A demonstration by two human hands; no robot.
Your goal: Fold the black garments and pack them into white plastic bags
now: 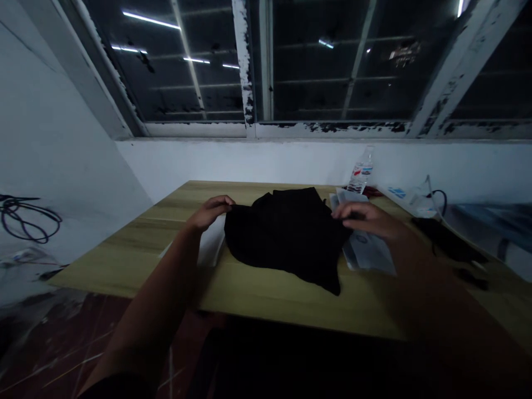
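Observation:
A piece of black cloth (286,233), perhaps a garment, lies spread and wrinkled over the wooden table, one corner pointing toward me. At its upper left corner my left hand (211,212) pinches the edge between thumb and fingers. My right hand (366,218) is closed at the cloth's right edge, its fingertips on the fabric. White paper (211,244) sticks out from under the left side of the cloth. Clear plastic packaging (369,252) lies beneath my right hand, beside the cloth.
A clear plastic bottle (361,170) stands at the table's back edge, near a dark red item (373,192). Farther right lie a black flat object (446,238), a cable (440,199) and a small dark item (471,279). The wooden table (137,249) meets a white wall below windows.

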